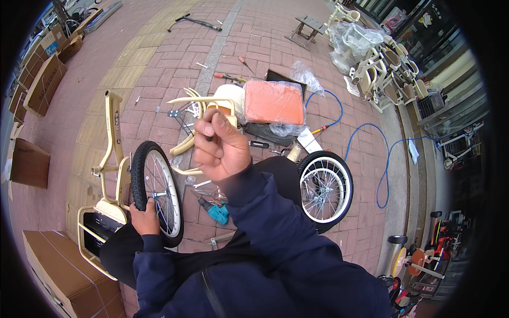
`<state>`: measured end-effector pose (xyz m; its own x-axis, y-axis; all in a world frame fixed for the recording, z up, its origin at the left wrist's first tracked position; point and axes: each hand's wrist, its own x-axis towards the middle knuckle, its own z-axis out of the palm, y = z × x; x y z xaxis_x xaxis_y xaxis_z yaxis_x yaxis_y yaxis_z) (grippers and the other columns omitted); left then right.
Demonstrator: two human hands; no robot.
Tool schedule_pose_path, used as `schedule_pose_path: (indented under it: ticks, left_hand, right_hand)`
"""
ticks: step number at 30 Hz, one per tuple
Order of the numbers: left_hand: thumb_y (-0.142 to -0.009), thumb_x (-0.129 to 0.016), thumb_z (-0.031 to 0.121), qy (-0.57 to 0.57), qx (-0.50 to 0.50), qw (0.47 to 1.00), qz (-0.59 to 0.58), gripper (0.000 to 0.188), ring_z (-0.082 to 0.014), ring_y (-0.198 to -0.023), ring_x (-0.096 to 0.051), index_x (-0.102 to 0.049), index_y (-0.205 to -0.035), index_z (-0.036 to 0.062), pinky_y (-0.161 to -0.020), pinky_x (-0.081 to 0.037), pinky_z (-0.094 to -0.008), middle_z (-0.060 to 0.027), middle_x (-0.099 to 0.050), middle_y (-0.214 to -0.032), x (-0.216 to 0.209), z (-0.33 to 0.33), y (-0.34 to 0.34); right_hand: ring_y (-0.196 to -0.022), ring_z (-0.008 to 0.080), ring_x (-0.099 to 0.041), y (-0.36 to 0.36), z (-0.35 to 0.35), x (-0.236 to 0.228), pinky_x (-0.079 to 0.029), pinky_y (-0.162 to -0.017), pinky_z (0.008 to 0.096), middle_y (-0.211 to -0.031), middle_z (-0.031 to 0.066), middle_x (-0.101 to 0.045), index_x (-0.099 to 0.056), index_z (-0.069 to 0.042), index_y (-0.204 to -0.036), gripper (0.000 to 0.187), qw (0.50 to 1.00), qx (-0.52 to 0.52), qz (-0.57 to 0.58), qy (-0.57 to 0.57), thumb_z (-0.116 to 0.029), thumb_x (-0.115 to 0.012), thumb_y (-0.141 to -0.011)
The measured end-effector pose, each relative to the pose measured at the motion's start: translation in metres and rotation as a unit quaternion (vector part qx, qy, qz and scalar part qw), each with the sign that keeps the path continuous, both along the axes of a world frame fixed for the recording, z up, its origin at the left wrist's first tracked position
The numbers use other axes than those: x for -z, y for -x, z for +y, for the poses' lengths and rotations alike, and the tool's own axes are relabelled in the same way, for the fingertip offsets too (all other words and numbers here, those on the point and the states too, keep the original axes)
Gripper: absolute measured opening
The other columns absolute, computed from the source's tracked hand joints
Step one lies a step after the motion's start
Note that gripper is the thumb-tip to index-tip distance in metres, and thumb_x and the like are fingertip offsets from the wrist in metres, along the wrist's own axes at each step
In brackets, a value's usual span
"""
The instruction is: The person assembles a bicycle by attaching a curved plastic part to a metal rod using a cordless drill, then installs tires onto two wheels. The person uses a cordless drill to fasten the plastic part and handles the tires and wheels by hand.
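Observation:
My left hand (146, 218) grips the lower near side of a bicycle wheel (158, 177), its thumb by the rim and its fingers around the black tyre. The wheel stands upright beside a cream bicycle frame (112, 153). My right hand (221, 151) is raised in the middle, fingers curled closed. A small dark bit shows between those fingers, too little to name. Below that hand a teal power drill (214, 210) lies on the paving among metal parts. A second wheel (324, 190) with a white rim rests to the right of my leg.
An orange box in plastic (273, 102) lies ahead, near cream fenders (185, 144) and screwdrivers (228, 77). A blue hose (383, 153) curls on the right. A floor pump (193, 22) lies far off. Cardboard boxes (74, 270) stand left; cream child seats (379, 74) pile up far right.

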<state>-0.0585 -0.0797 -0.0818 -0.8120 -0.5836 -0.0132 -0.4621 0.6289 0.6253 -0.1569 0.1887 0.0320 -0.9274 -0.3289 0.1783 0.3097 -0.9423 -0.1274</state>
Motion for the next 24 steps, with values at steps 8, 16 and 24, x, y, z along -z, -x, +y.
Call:
schedule_pose_path:
  ticks: [8,16,24]
  left_hand:
    - [-0.082,-0.072,0.032,-0.011,0.035,0.999,0.037,0.048,-0.0375,-0.084,-0.062,-0.058,-0.106,-0.007,-0.08,-0.048,-0.0413,-0.0211,-0.065,-0.092,0.008,-0.008,0.004]
    - [-0.083,-0.069,0.033,-0.033,0.033,0.999,-0.004,0.048,-0.0347,-0.081,-0.062,-0.058,-0.103,-0.009,-0.078,-0.048,-0.0404,-0.0208,-0.065,-0.09,0.011,-0.012,0.016]
    - [-0.082,-0.068,0.03,0.057,0.053,0.997,0.006,0.045,-0.0304,-0.073,-0.062,-0.059,-0.101,-0.0091,-0.071,-0.048,-0.039,-0.0172,-0.065,-0.079,0.003,-0.01,0.054]
  right_hand:
    - [-0.051,0.0061,-0.032,-0.071,0.229,-0.044,-0.03,-0.044,0.0207,-0.098,0.006,-0.048,-0.056,-0.004,-0.115,0.018,0.933,0.286,0.175,-0.131,-0.01,-0.056,-0.098]
    - [-0.049,0.0065,-0.034,-0.143,0.3,0.121,-0.032,-0.043,0.02,-0.1,0.0104,-0.051,-0.06,0.002,-0.11,0.023,0.921,0.364,-0.071,-0.121,0.006,-0.05,-0.09]
    - [-0.049,0.0141,-0.044,-0.102,0.317,0.24,-0.039,-0.045,0.0277,-0.082,0.0092,-0.059,-0.063,-0.004,-0.092,0.019,0.893,0.325,-0.294,-0.1,-0.012,-0.049,-0.082]
